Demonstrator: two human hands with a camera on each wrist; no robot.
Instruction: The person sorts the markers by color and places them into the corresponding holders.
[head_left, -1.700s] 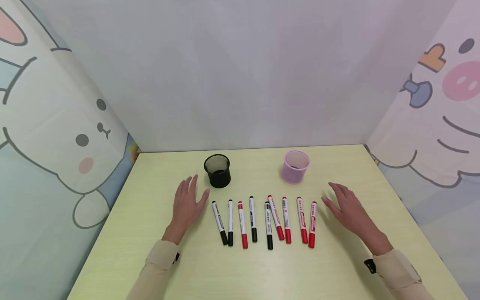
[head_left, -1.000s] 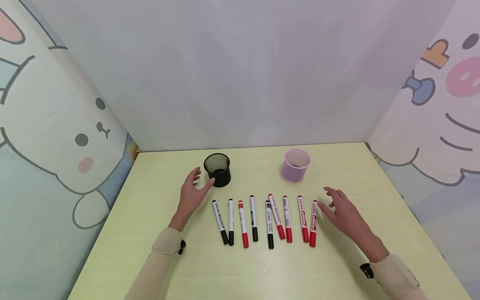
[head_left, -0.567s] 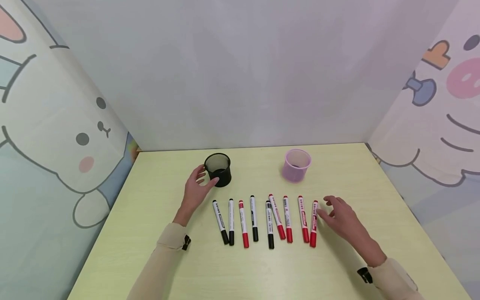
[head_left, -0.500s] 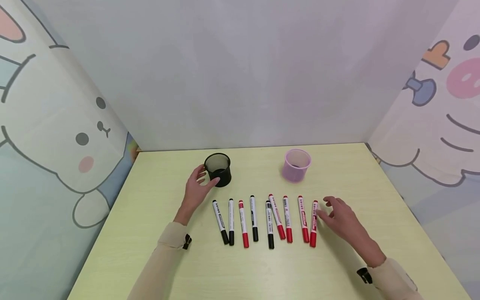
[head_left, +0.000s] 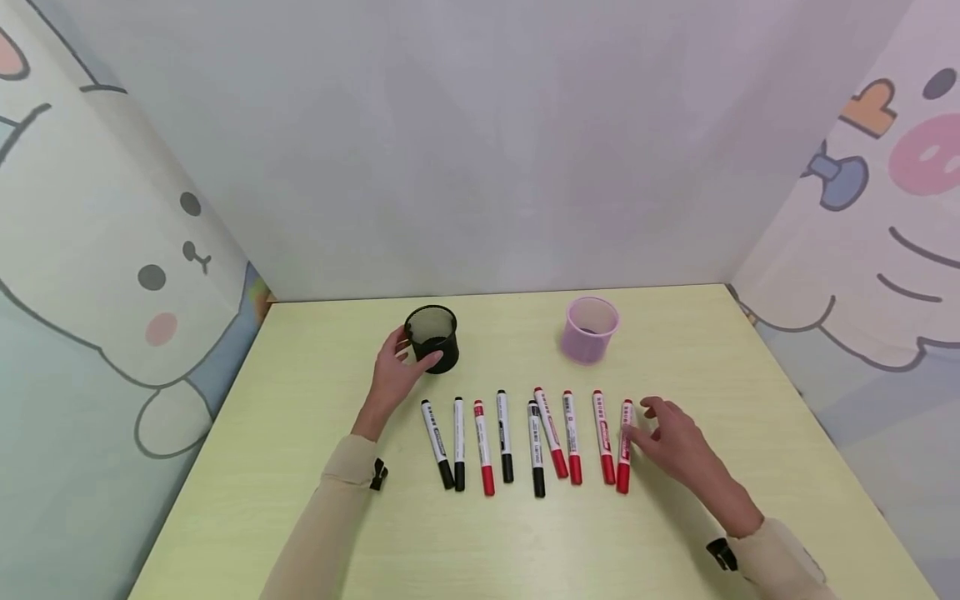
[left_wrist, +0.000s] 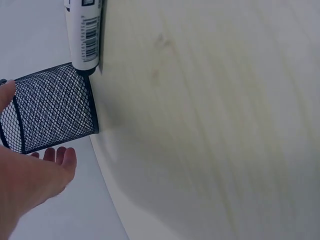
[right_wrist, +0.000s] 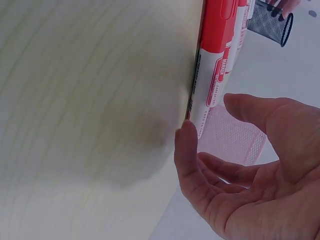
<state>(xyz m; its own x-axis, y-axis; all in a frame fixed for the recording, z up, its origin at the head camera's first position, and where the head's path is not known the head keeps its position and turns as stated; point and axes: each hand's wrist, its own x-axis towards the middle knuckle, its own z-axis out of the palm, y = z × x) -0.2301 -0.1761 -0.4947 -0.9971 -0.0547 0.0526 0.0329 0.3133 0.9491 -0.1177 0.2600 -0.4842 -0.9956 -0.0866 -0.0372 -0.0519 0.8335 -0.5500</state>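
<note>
My left hand (head_left: 393, 375) curves round the left side of the black mesh pen holder (head_left: 441, 354), its thumb across the front wall and its fingers along the far side. In the left wrist view, the pen holder (left_wrist: 55, 107) sits between thumb and fingers, upright on the table. Over the rightmost red-capped marker (head_left: 624, 458), my right hand (head_left: 678, 442) reaches with thumb and index finger parted. The right wrist view has that marker (right_wrist: 204, 85) lying just past the two fingertips, with nothing held.
Beside it lie more red-capped markers (head_left: 604, 446) and several black-capped markers (head_left: 437, 442), in a loose row on the pale wooden table (head_left: 465, 550). A pink mesh pen holder (head_left: 585, 346) stands at the back right. Fabric walls (head_left: 480, 167) border the table's back and sides.
My left hand has moved forward and right from the table's left side to the black pen holder. My right hand has come down and left to the rightmost red-capped marker, its fingers bending.
</note>
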